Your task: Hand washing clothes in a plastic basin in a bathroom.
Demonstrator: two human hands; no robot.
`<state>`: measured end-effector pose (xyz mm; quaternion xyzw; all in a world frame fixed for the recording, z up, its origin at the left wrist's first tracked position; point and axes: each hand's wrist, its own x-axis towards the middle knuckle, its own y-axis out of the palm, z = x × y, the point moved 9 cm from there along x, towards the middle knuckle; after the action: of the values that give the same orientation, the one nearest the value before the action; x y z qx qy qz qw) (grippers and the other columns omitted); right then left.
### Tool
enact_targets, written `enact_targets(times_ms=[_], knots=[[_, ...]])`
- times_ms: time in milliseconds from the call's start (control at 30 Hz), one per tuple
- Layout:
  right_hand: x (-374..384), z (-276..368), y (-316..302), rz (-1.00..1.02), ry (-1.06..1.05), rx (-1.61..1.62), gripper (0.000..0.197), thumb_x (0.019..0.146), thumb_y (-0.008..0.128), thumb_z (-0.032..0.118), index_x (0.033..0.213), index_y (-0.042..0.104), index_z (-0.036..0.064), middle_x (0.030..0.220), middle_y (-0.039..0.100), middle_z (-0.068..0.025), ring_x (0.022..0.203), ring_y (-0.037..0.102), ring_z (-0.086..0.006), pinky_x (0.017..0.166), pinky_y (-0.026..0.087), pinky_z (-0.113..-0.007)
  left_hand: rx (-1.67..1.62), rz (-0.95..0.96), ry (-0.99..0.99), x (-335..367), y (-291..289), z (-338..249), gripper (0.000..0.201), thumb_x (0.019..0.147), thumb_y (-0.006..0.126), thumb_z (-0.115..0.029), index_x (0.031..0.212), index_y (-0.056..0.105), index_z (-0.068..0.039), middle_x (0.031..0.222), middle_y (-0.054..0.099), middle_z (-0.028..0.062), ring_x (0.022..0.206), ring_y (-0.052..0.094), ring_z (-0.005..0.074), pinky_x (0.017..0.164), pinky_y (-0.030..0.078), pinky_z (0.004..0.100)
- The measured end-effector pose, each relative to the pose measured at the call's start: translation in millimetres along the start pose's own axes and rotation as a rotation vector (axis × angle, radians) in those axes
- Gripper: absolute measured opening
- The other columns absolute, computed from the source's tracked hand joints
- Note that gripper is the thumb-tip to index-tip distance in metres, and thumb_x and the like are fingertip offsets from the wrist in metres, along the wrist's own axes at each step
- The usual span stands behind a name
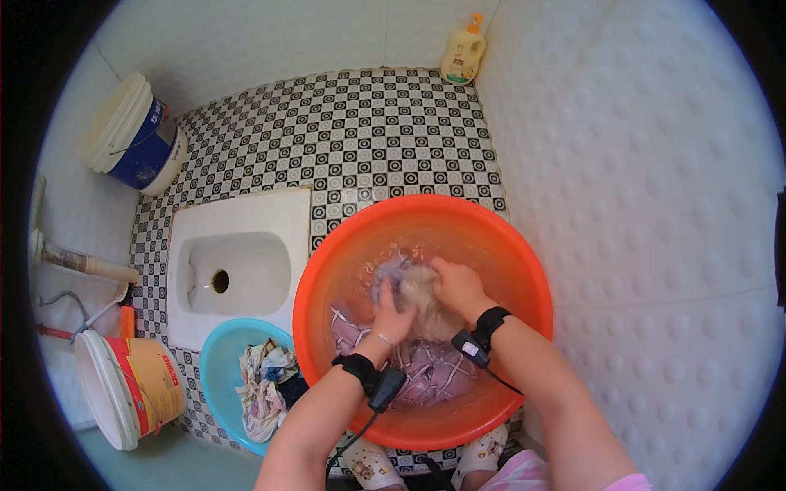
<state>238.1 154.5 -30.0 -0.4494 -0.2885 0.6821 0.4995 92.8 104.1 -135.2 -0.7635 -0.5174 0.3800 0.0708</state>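
A large orange basin [530, 245] holds cloudy water with laundry in it. My right hand [458, 288] is closed on a pale beige cloth [421, 286] at the water's surface. Beside it, my left hand [391, 317] has its thumb and fingers spread, touching the wet laundry; its fingertips are partly hidden. A lavender cloth [396, 268] lies just beyond the left fingers. Nearer to me, a mauve cloth with light lines [434, 372] lies partly under water. Both wrists wear black straps with small boxes and cables.
Left of the basin are a light-blue tub [214, 368] of crumpled cloths and a white squat toilet [237, 209]. Two buckets, one blue and white [141, 151], one yellow and red [155, 385], stand along the left. A yellow pump bottle [463, 57] stands in the far corner.
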Motion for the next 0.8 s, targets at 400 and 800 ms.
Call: enact_targets(times_ms=[400, 800], knots=[[-29.8, 89.9, -109.1, 0.003, -0.207, 1.018, 0.019, 0.086, 0.048, 0.004, 0.104, 0.053, 0.0021, 0.102, 0.057, -0.0075, 0.098, 0.054, -0.0176, 0.088, 0.043, -0.030, -1.311, -0.169, 0.030, -21.8, -73.2, -77.9, 0.068, 0.090, 0.058, -0.020, 0.143, 0.016, -0.016, 0.115, 0.053, 0.0072, 0.097, 0.058, 0.0161, 0.077, 0.049, 0.0276], [-27.2, -7.0, -7.0, 0.119, 0.069, 0.743, 0.037, 0.078, 0.060, 0.012, 0.114, 0.059, 0.0022, 0.111, 0.063, -0.0145, 0.104, 0.059, -0.0227, 0.091, 0.044, -0.032, 0.008, -0.144, 0.177, -40.3, -123.6, -93.2, 0.037, 0.076, 0.060, -0.012, 0.109, 0.054, 0.000, 0.084, 0.063, 0.0219, 0.084, 0.061, 0.0399, 0.079, 0.048, 0.0424]])
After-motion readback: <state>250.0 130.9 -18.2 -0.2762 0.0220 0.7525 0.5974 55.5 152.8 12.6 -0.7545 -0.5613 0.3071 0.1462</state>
